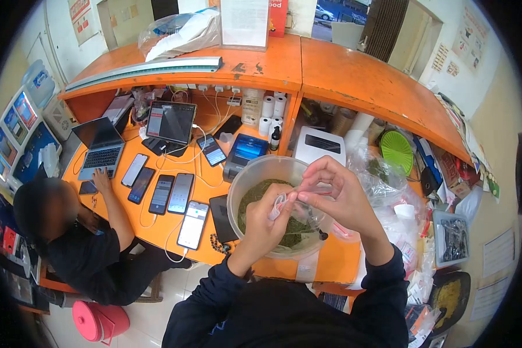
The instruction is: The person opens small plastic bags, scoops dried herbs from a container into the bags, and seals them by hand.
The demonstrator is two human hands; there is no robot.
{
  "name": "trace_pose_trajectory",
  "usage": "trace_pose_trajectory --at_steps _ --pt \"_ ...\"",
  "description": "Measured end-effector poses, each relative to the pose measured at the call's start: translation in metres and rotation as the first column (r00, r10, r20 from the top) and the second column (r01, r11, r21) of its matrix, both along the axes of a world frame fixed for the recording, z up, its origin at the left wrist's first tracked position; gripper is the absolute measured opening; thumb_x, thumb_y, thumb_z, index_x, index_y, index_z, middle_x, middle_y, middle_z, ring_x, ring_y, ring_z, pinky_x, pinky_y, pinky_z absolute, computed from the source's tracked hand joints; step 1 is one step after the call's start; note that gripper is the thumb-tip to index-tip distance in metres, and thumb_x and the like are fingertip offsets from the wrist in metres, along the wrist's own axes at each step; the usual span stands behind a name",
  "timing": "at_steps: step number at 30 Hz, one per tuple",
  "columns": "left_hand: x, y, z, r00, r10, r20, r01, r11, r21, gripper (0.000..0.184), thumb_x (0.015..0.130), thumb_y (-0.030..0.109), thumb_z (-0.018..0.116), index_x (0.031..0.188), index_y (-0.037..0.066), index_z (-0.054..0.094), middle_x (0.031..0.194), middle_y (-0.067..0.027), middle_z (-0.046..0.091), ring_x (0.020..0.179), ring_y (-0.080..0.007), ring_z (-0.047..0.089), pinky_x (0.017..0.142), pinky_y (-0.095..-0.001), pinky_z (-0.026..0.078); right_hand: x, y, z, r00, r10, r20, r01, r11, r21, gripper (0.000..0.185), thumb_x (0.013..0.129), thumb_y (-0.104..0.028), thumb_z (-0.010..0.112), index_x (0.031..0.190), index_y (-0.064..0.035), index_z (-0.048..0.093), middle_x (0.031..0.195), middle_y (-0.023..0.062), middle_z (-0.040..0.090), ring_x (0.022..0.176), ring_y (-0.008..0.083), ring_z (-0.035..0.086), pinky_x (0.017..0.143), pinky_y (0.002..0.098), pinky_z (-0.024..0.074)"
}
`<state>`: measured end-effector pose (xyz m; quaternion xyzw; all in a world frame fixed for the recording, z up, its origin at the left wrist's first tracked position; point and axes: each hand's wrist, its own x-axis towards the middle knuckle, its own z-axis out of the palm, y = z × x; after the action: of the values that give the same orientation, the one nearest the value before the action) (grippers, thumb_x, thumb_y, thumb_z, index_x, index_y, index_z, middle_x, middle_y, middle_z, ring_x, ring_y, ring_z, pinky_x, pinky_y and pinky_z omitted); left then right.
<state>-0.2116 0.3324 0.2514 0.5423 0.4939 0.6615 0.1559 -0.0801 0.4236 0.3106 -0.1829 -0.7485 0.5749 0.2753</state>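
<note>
Above a clear round tub (236, 200) my two hands meet at the fingertips. My left hand (268, 216) is closed on a small piece of clear plastic (278, 206), perhaps a little bag, which bunches between thumb and fingers. Pinched against the same plastic is my right hand (337, 188), thumb against fingers. Inside the tub lies dark green, crumbled leafy matter (258, 191), partly hidden by my hands. A utensil with a dark end (323, 235) leans at the tub's right side; its other end is hidden.
Several phones (181, 192), a laptop (101, 153) and a tablet (170, 122) occupy the orange desk (206, 243) to the left. A seated person (78, 232) reaches toward the laptop. Plastic bags (383, 180) crowd the right, near a white printer-like box (319, 145). Charging cables cross the desk.
</note>
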Motion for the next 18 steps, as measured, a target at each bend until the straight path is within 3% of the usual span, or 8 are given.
trace_pose_trajectory --at_steps 4,7,10,11,13,14,16,18 --pt "0.004 0.002 -0.001 0.994 0.049 -0.101 -0.035 0.99 0.138 0.008 0.09 0.007 0.055 0.092 -0.001 0.056 0.071 -0.003 0.058 0.056 -0.0061 0.05 0.05 -0.0188 0.036 0.003 0.001 0.002 1.0 0.024 0.008 -0.023 0.997 -0.073 0.029 0.078 -0.005 0.069 0.097 -0.0074 0.046 0.086 0.0009 0.058 0.088 0.0096 0.058 0.08 0.0269 0.0477" --pt "0.004 -0.004 0.004 0.983 0.052 -0.177 -0.03 0.992 0.125 0.014 0.084 -0.001 0.057 0.098 0.001 0.056 0.071 -0.0085 0.063 0.065 -0.0148 0.064 0.06 -0.0254 0.049 0.006 -0.003 0.003 0.999 0.035 -0.035 -0.038 0.994 -0.106 0.03 0.078 -0.005 0.068 0.096 -0.0081 0.044 0.085 0.001 0.057 0.087 0.0101 0.058 0.082 0.028 0.048" --pt "0.002 -0.007 -0.001 0.994 0.032 -0.109 -0.016 0.988 0.151 0.013 0.086 0.001 0.056 0.099 0.001 0.055 0.07 -0.0086 0.063 0.063 -0.0135 0.063 0.057 -0.0244 0.048 0.029 0.004 0.001 0.995 -0.037 -0.09 0.028 0.994 -0.102 0.031 0.078 -0.004 0.068 0.095 -0.0083 0.043 0.085 0.0011 0.057 0.086 0.0106 0.058 0.083 0.0287 0.0479" --pt "0.0 -0.007 0.003 0.992 0.052 -0.116 -0.034 0.987 0.158 0.009 0.09 0.006 0.054 0.097 0.001 0.054 0.066 -0.007 0.062 0.057 -0.0096 0.059 0.052 -0.0215 0.044 0.039 0.008 -0.004 0.994 -0.067 -0.09 0.058 0.993 -0.103 0.032 0.078 -0.004 0.068 0.097 -0.0083 0.043 0.085 0.0013 0.057 0.086 0.0111 0.058 0.083 0.0286 0.0479" --pt "-0.003 -0.006 -0.01 0.981 0.005 0.195 -0.023 0.996 0.089 0.008 0.092 0.01 0.051 0.094 0.002 0.052 0.063 -0.0057 0.061 0.052 -0.0059 0.053 0.048 -0.0187 0.039 0.061 0.018 -0.015 0.985 -0.142 -0.096 0.133 0.987 -0.096 0.034 0.077 -0.003 0.069 0.099 -0.0084 0.044 0.084 0.0017 0.056 0.085 0.0122 0.058 0.083 0.0286 0.0479" --pt "-0.004 -0.007 -0.007 0.964 0.086 0.251 -0.106 0.992 0.069 0.009 0.093 0.012 0.05 0.092 0.003 0.051 0.061 -0.0047 0.06 0.05 -0.0054 0.051 0.047 -0.0178 0.036 0.069 0.019 -0.019 0.98 -0.161 -0.117 0.148 0.983 -0.113 0.036 0.077 -0.003 0.069 0.102 -0.0086 0.044 0.084 0.0013 0.056 0.085 0.0125 0.058 0.084 0.0295 0.0477" --pt "-0.005 -0.011 0.0 0.973 0.02 0.232 -0.023 1.0 0.011 0.008 0.092 0.01 0.052 0.095 0.002 0.051 0.061 -0.0045 0.06 0.05 -0.0049 0.049 0.048 -0.0176 0.037 0.074 0.016 -0.025 0.969 -0.185 -0.161 0.163 0.976 -0.144 0.041 0.077 -0.004 0.07 0.108 -0.0089 0.044 0.085 0.0004 0.056 0.086 0.0131 0.058 0.085 0.0314 0.0471" --pt "0.009 -0.008 -0.003 0.995 -0.039 0.091 0.043 0.998 -0.041 0.009 0.09 0.008 0.054 0.096 0.002 0.051 0.066 -0.0056 0.061 0.05 -0.0044 0.047 0.048 -0.0176 0.036 0.063 0.004 -0.026 0.976 -0.144 -0.163 0.173 0.968 0.18 0.034 0.078 -0.01 0.07 0.107 -0.0065 0.053 0.085 0.0001 0.058 0.089 0.0135 0.057 0.085 0.0305 0.0451"
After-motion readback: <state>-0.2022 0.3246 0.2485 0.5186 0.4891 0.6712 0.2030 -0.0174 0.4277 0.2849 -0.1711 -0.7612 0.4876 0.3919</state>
